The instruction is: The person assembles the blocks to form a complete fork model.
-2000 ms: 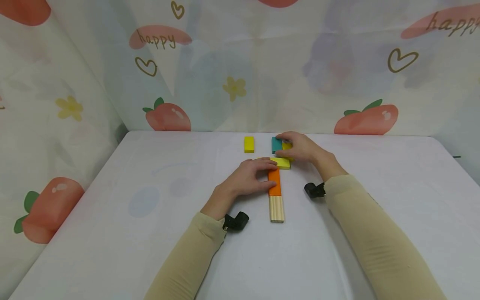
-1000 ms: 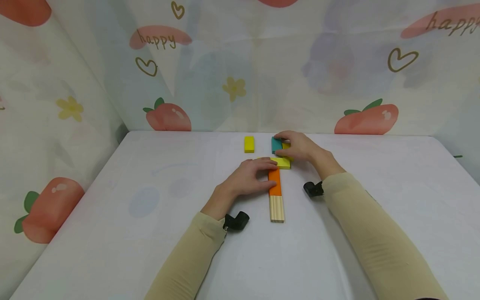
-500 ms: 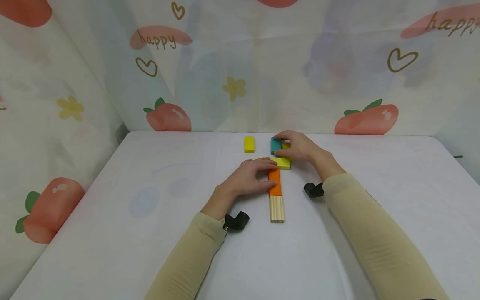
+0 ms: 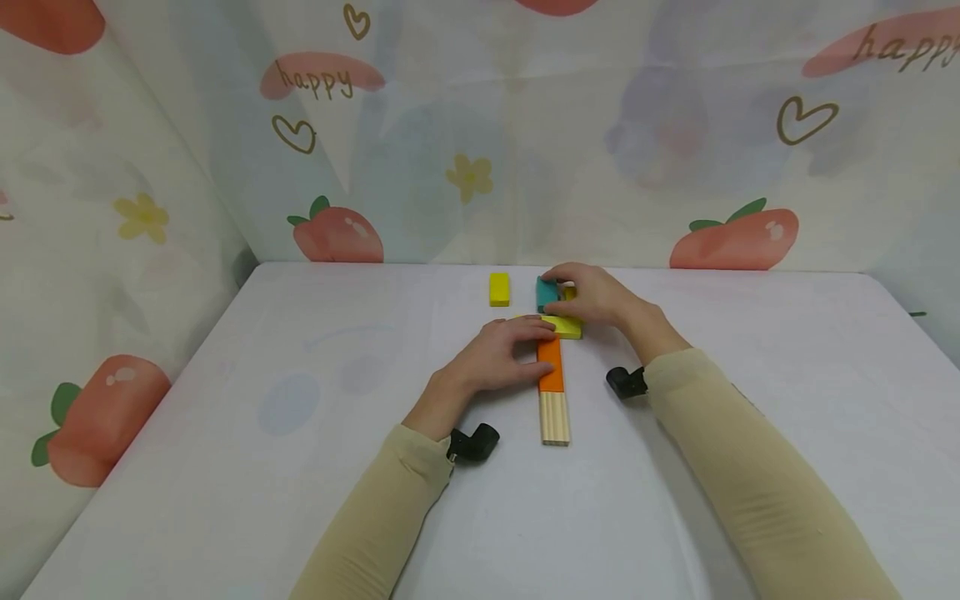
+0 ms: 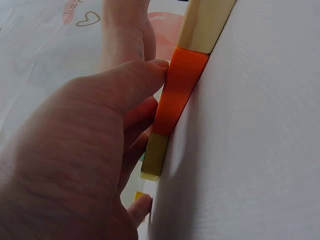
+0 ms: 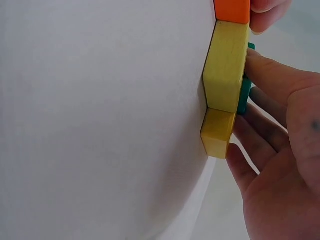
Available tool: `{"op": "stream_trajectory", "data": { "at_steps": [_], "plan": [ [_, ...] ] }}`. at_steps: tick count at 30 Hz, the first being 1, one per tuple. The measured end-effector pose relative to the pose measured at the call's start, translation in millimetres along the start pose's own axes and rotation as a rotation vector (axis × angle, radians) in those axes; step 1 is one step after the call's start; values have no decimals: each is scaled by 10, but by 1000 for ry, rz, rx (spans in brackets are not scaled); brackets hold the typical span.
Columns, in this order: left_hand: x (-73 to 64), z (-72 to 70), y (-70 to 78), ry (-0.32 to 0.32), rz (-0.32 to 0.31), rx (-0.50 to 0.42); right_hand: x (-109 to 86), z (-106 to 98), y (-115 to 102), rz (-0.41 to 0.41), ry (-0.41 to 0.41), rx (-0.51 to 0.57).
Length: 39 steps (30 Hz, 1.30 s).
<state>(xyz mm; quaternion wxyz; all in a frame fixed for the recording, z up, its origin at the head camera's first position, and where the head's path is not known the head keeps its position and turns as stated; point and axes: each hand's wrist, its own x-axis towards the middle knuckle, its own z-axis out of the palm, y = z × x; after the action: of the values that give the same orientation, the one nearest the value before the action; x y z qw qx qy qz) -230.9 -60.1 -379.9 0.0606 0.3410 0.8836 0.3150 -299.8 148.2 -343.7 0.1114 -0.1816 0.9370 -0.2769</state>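
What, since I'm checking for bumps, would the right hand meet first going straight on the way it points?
Beyond the teal block it pinches, the right hand would likely meet the lone yellow block in the head view; its exact heading and height are unclear.

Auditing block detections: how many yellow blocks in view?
3: lone block at back, golden block partly behind right hand in head view, paler block beyond orange block. More may be hidden.
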Motion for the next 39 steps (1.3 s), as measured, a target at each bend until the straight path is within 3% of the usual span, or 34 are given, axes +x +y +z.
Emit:
{"op": "stream_trajectory", "data": {
  "at_steps": [16, 25, 39],
  "plan": [
    [-7, -6, 6, 2, 2, 10, 2, 14, -13, -36, -22, -11],
    [-14, -10, 18, 0, -6, 9, 8, 7, 14, -57, 6, -9],
    [-11, 3, 26, -1, -32, 11, 36, 8, 30, 17, 6, 4]
  ]
}}
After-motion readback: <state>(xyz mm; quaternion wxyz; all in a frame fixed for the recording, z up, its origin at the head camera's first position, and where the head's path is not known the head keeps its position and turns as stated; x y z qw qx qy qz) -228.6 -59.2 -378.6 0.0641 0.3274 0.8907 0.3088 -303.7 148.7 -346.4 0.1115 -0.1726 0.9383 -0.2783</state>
